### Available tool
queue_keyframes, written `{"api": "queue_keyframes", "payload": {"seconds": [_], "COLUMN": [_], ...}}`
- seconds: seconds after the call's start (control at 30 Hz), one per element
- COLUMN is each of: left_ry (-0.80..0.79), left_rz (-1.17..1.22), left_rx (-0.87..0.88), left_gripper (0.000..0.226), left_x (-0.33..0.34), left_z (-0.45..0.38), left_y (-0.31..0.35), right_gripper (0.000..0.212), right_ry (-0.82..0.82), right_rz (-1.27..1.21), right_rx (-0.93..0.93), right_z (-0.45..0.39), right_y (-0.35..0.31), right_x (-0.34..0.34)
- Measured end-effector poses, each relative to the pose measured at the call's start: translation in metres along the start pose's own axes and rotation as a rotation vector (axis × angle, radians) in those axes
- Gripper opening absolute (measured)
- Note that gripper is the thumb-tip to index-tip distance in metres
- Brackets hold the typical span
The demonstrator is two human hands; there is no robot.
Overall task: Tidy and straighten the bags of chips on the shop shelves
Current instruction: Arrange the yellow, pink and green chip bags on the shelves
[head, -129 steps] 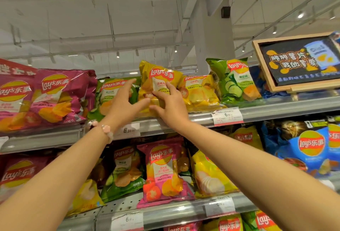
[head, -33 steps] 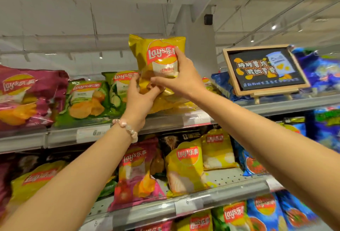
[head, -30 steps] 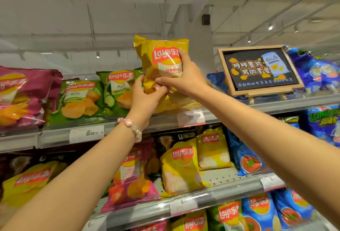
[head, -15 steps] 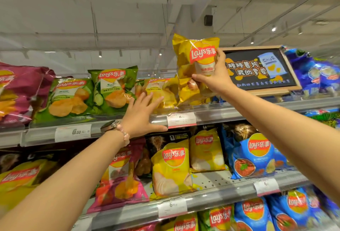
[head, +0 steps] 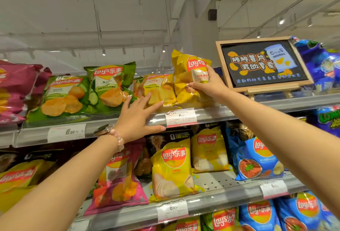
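My right hand point(head: 207, 83) grips an upright yellow chip bag point(head: 184, 78) standing at the right end of the top shelf's row, fingers across its front and thumb low. My left hand point(head: 137, 118) is spread open, fingertips touching the lower edge of a second yellow bag point(head: 158, 89) that leans beside the first, thumb lying along the shelf rail point(head: 211, 115). Left of these stand two green bags point(head: 110, 85) point(head: 62, 96) and a magenta bag point(head: 16, 91).
A wooden-framed chalkboard sign point(head: 263, 63) stands just right of the held bag, with blue bags point(head: 320, 61) behind it. The middle shelf point(head: 220, 203) carries yellow, pink and blue bags. Price tags point(head: 181, 116) hang on the rails.
My right hand has lowered the yellow bag from the air onto the top shelf beside the sign. My left hand has reached forward to touch the neighbouring yellow bag.
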State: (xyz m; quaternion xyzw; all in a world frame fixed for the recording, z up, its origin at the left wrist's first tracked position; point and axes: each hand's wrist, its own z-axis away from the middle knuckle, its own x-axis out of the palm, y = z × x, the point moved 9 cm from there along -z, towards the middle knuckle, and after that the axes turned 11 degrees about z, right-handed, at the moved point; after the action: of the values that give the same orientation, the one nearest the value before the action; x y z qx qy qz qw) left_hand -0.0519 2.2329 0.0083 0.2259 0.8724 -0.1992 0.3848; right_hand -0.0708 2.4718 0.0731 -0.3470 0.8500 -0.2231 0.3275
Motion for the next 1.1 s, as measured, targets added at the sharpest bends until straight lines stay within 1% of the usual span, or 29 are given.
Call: {"api": "queue_keyframes", "payload": {"seconds": [0.1,0.2,0.27,0.33,0.4,0.5,0.7,0.8,0.93,1.1], "left_ry": [0.025,0.042,0.051,0.053,0.052,0.054,0.057,0.053,0.05,0.047], "left_rz": [0.007,0.006,0.001,0.008,0.014,0.024,0.043,0.037,0.04,0.054], "left_rx": [0.016,0.024,0.026,0.023,0.019,0.019,0.032,0.031,0.041,0.044], "left_gripper": [0.092,0.092,0.091,0.092,0.092,0.093,0.093,0.092,0.094,0.094], "left_x": [0.001,0.002,0.002,0.002,0.002,0.001,0.001,0.002,0.001,0.001], "left_z": [-0.001,-0.001,-0.001,-0.001,-0.001,-0.001,0.0,-0.001,-0.001,0.0], "left_y": [-0.001,-0.003,-0.003,-0.003,-0.003,-0.003,-0.002,-0.001,0.0,0.001], "right_gripper": [0.098,0.087,0.079,0.074,0.07,0.062,0.044,0.043,0.041,0.039], "right_ry": [0.022,0.12,0.197,0.227,0.202,0.145,0.135,0.113,0.137,0.14], "right_rz": [0.006,0.036,0.1,0.162,0.169,0.107,0.094,0.152,0.226,0.231], "right_rx": [-0.019,-0.044,-0.071,-0.101,-0.109,-0.078,-0.01,0.003,-0.002,0.015], "right_z": [0.002,0.008,0.013,0.016,0.014,0.011,0.016,0.016,0.017,0.018], "right_y": [-0.002,0.0,0.001,0.0,0.001,0.004,0.006,0.005,0.001,0.003], "right_x": [0.0,-0.003,-0.003,0.0,0.002,0.004,0.001,0.002,0.001,0.003]}}
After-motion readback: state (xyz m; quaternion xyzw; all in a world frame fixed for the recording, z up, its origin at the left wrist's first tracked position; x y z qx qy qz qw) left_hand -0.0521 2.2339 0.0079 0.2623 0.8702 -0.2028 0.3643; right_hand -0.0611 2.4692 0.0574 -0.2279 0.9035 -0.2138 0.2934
